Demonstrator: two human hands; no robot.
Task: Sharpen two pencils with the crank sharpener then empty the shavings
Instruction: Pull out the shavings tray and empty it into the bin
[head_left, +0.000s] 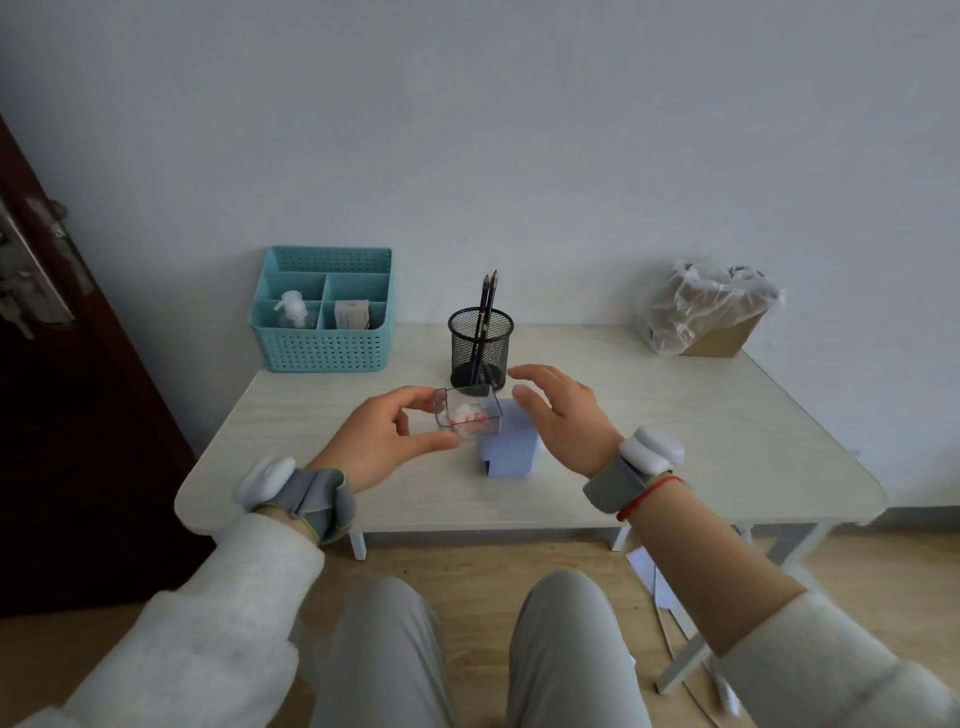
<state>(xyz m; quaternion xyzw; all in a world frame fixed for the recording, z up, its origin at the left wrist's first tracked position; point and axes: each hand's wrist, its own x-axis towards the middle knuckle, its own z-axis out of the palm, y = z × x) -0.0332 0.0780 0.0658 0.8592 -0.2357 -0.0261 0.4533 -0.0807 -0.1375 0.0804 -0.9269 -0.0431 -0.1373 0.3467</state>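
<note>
— Shavings drawer (467, 415): location?
— Pinched in left hand (379, 447), just left of sharpener (511, 454); right hand (566, 415) spread, holding nothing. Lined bin (727, 338): far right, nearer the right hand.

- Pencils (488, 301): two, dark, slim. They stand points up, side by side, leaning slightly right in a black mesh cup (480, 358) at the far centre of the table (675, 415).
- Sharpener (511, 452): pale blue, boxy body. It sits upright on the table, near centre, with a dark open slot low on its near-left side.
- Drawer (444, 410): small, clear plastic, open top. It is out of the sharpener and held above the table just left of it, pinched by the left hand (384, 441).
- Shavings (464, 414): a small white and pinkish heap inside the drawer.
</note>
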